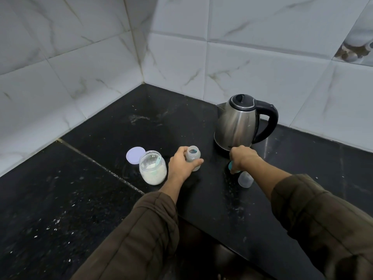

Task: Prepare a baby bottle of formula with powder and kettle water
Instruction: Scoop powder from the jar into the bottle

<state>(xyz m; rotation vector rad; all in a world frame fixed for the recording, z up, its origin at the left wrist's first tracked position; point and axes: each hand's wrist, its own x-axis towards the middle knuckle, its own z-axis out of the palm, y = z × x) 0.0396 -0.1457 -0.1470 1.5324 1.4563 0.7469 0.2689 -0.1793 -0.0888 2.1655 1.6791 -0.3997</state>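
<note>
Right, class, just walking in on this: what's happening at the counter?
A person is preparing formula on a black counter. The left hand grips the open bottle, which stands upright. The right hand holds a teal piece, mostly hidden, down on the counter beside a clear cap. The powder jar stands open with a scoop inside, its lid lying beside it. The kettle sits behind the hands, lid shut.

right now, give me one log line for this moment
left hand: grips open bottle | right hand: holds teal collar | powder jar: open, scoop inside | kettle: upright on counter
</note>
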